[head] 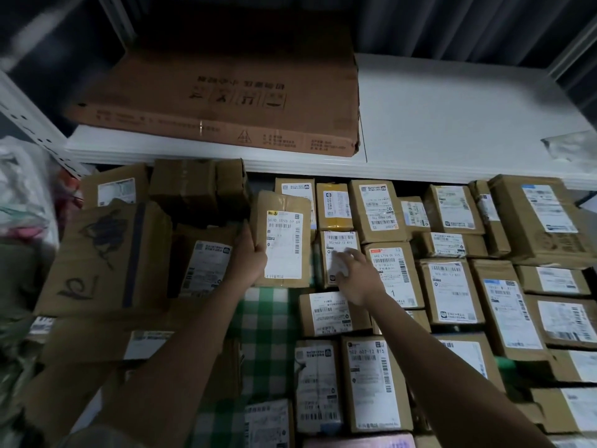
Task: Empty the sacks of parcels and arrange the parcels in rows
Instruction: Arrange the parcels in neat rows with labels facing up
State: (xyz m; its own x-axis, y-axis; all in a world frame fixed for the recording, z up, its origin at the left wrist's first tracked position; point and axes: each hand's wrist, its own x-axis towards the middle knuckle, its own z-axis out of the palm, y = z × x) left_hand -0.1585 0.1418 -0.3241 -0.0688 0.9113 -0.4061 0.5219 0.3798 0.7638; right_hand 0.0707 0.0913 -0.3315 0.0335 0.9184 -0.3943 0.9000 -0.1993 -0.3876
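Several brown cardboard parcels with white labels lie in rows on a green checked cloth. My left hand grips the left edge of a tall labelled parcel at the centre, holding it tilted up. My right hand reaches over a small labelled parcel just to the right, its fingers spread and touching the label. A looser pile of larger boxes sits to the left of my arms.
A white shelf runs across above the parcels, carrying a big flat brown carton. White plastic bags bulge at the far left. A shelf post stands at the left.
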